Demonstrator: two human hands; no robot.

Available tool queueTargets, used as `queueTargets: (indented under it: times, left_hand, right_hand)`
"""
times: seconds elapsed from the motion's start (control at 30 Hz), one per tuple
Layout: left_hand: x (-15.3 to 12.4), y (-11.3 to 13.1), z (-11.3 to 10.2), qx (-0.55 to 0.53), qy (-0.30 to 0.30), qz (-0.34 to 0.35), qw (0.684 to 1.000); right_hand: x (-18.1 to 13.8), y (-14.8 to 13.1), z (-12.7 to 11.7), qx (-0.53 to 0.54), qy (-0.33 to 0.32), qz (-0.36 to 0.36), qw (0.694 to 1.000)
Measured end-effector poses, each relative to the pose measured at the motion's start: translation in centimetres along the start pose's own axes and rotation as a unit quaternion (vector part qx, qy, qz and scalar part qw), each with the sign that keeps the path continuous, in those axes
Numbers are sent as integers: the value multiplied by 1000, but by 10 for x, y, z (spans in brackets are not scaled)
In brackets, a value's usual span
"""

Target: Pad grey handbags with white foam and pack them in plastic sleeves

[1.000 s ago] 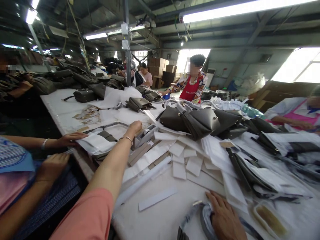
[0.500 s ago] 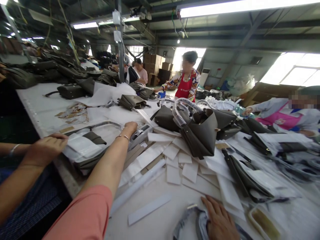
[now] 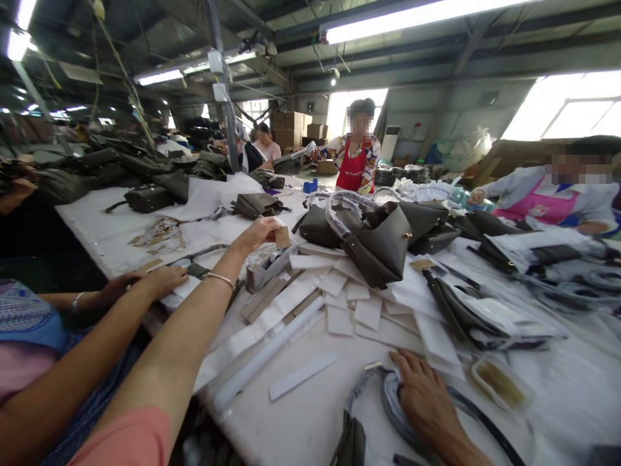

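My left hand (image 3: 259, 234), on an outstretched arm with a bracelet, pinches a small brown card (image 3: 282, 237) over the table. Just below it lies a grey open box (image 3: 266, 270) with small things inside that I cannot make out. At the lower right, my right hand (image 3: 424, 395) rests palm down with its fingers stretched out. Under and beside it curls a plastic-wrapped strap (image 3: 392, 404). Part of a dark bag (image 3: 350, 443) shows at the bottom edge, left of that hand. A dark grey handbag (image 3: 381, 246) with wrapped handles stands ahead, beyond the white cards.
White card pieces (image 3: 339, 317) are strewn across the middle of the table. At left, a co-worker's hands (image 3: 162, 281) rest on a wrapped bag near my forearm. More bags (image 3: 460, 310) lie at right, by a clear dish (image 3: 502, 385). Other people stand across the table.
My left hand has lifted off the grey box and now holds the brown card. The co-worker's hands at left have moved inward over the bag. My view has shifted slightly.
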State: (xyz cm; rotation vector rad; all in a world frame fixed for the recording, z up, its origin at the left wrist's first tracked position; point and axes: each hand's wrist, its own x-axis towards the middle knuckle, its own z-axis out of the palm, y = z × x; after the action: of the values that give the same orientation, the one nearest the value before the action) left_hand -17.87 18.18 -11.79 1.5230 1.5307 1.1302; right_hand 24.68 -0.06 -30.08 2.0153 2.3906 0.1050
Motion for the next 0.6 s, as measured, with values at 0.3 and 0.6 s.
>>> queueTargets:
  times: [0.3, 0.6]
  left_hand:
    - [-144, 30, 77, -408, -201, -66, 888]
    - [-203, 56, 156, -474, -224, -133, 841]
  right_hand:
    - [5, 15, -75, 294, -162, -25, 942]
    - [-34, -49, -153, 767, -125, -52, 627]
